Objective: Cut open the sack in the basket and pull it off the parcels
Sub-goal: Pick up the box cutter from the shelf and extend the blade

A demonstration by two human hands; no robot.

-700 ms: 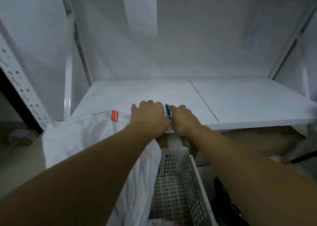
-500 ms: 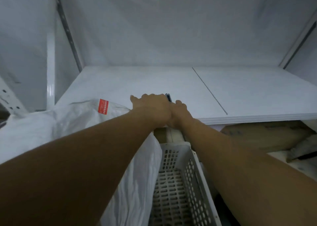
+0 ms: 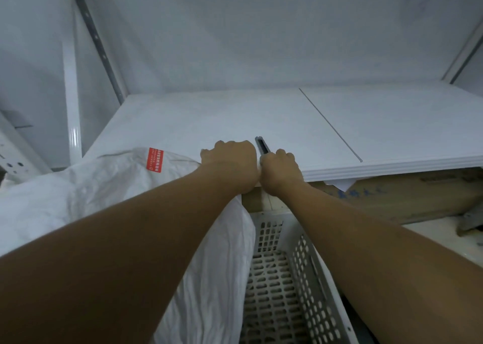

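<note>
The white woven sack point(image 3: 109, 194), marked by a red label point(image 3: 154, 160), bulges out of the left side of the white perforated basket point(image 3: 308, 273) and lies up against the shelf edge. My left hand point(image 3: 231, 160) is a closed fist at the sack's top edge, where the fabric runs in under it. Pressed against it, my right hand point(image 3: 281, 167) grips a dark utility knife point(image 3: 262, 145) whose end sticks forward between the two hands. No parcels show; the sack and my arms hide the basket's contents.
A white shelf board point(image 3: 339, 132) with a seam lies ahead at hand height, with white walls behind and metal uprights point(image 3: 98, 43) at the left. Below the shelf at the right lies a brown cardboard box point(image 3: 407, 197).
The view has shifted slightly. Both hands stay together at the shelf edge, and more of the knife's end now shows between them.
</note>
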